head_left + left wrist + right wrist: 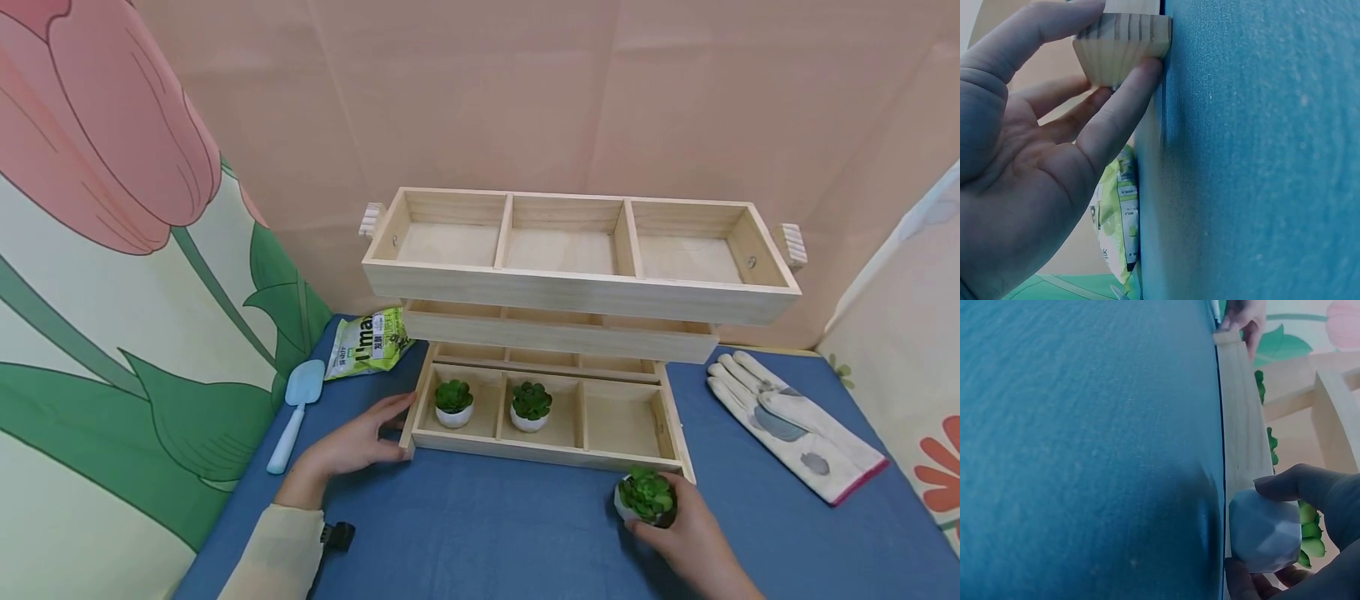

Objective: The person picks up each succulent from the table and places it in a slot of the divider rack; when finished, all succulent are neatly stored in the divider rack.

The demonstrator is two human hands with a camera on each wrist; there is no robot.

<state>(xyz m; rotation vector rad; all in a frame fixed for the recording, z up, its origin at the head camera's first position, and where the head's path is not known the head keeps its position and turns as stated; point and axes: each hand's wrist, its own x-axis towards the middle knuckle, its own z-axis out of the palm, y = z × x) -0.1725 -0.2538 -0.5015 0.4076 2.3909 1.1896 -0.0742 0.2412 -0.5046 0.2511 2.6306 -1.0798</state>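
A three-tier wooden planter stand (577,292) rises at the back, each tier split into three compartments. My left hand (348,446) holds the left front end of its base, with thumb and fingers around the wooden beam end (1125,50) in the left wrist view. In the bottom tier, one potted succulent (453,403) sits in the left compartment and a second potted succulent (531,406) in the middle one. My right hand (693,529) grips a third potted succulent (647,493) by its white faceted pot (1266,531), just in front of the stand's right front corner.
A white and pale-blue trowel (296,412) lies at the left, near a green and white bag (370,342). White gardening gloves (795,425) with a pink cuff edge lie at the right on the blue tablecloth (495,533). Printed fabric hangs behind.
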